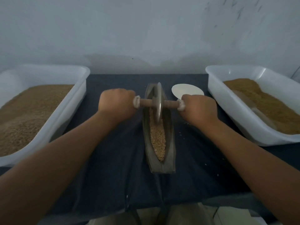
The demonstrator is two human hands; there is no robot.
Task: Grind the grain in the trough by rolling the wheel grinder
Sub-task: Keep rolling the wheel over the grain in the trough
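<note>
A narrow boat-shaped metal trough (pixel 170 143) lies lengthwise on the dark cloth, holding a strip of pale grain (pixel 158 140). The wheel grinder (pixel 158 103), a metal disc on a wooden axle, stands upright in the far half of the trough. My left hand (pixel 117 102) grips the left end of the axle, where a white wrapping shows. My right hand (pixel 198 108) grips the right end in the same way. Both arms reach forward on either side of the trough.
A white tub (pixel 48 73) heaped with brown grain stands at the left. Another white tub (pixel 235 101) with browner ground material stands at the right. A white round plate (pixel 183 90) lies behind my right hand. A few stray grains dot the dark cloth (pixel 113 159). A pale wall rises behind.
</note>
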